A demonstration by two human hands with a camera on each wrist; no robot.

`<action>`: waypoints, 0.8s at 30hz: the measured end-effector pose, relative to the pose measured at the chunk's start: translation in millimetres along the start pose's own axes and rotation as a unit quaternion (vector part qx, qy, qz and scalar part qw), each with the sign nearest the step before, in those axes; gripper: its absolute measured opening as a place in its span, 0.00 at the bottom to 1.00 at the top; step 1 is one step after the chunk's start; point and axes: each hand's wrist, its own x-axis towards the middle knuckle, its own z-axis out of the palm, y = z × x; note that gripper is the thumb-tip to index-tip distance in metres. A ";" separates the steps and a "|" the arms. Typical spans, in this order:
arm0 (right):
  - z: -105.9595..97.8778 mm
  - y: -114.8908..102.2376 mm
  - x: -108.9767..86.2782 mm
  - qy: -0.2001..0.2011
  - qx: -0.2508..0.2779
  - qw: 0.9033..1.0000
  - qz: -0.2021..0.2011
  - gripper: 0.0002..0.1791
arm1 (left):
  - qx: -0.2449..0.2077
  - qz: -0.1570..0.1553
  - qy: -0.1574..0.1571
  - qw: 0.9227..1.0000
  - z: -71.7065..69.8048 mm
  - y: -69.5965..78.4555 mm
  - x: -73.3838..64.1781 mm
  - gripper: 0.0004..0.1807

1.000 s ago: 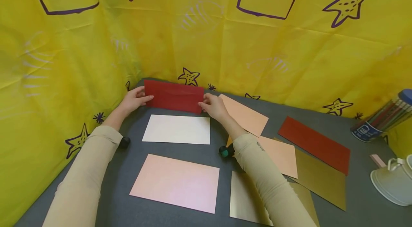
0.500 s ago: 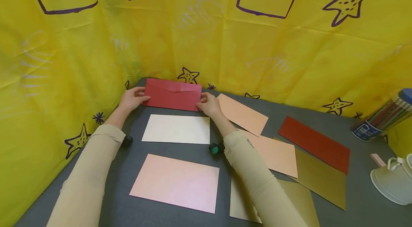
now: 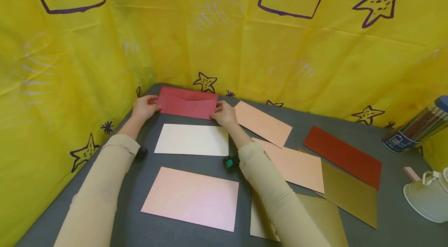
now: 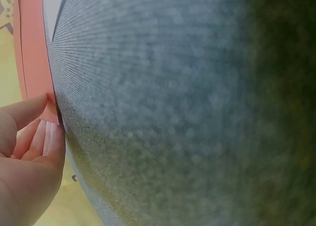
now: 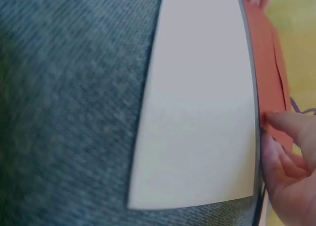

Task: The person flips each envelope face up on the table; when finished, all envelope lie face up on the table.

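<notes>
A red envelope [image 3: 189,104], its flap line showing along the upper part, lies at the back left of the dark table. My left hand [image 3: 145,107] pinches its left end, thumb on top and fingers below the edge, as the left wrist view shows. At the opposite end my right hand [image 3: 224,114] holds the lower right corner between thumb and fingers. Directly in front of the red envelope is a white envelope [image 3: 191,140], and a pale pink envelope [image 3: 190,199] lies nearer the front. In the right wrist view the white envelope [image 5: 200,112] runs alongside the red one.
To the right, two peach envelopes [image 3: 264,122] overlap near gold envelopes [image 3: 353,196] and a darker red one [image 3: 343,156]. A pencil tub [image 3: 399,142] and a white pitcher [image 3: 428,196] stand at the far right. Yellow cloth [image 3: 224,37] hangs behind and left.
The red envelope has gone from tilted up and dark to lying flatter, with its flap line visible. My right hand and forearm have shifted slightly left; the other envelopes stay put.
</notes>
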 end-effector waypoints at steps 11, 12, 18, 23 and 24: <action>0.7 -1.3 -3.3 -0.007 -0.048 0.998 -0.036 0.25 | 0.080 0.051 0.014 0.995 2.8 0.9 -0.7 0.23; 0.6 -1.4 -3.7 -0.008 -0.052 0.998 -0.038 0.25 | 0.083 0.053 0.013 0.995 2.8 1.7 -1.4 0.23; -1.3 -2.3 -5.5 -0.014 -0.073 0.996 -0.051 0.23 | 0.114 0.066 -0.002 0.991 3.6 3.7 -2.5 0.21; -5.3 -2.5 -7.0 -0.041 -0.097 0.992 -0.067 0.23 | 0.146 0.084 -0.013 0.986 3.4 2.6 -1.4 0.18; -6.9 -2.8 -7.6 -0.048 -0.101 0.991 -0.070 0.23 | 0.154 0.088 -0.016 0.984 3.1 2.1 -1.2 0.17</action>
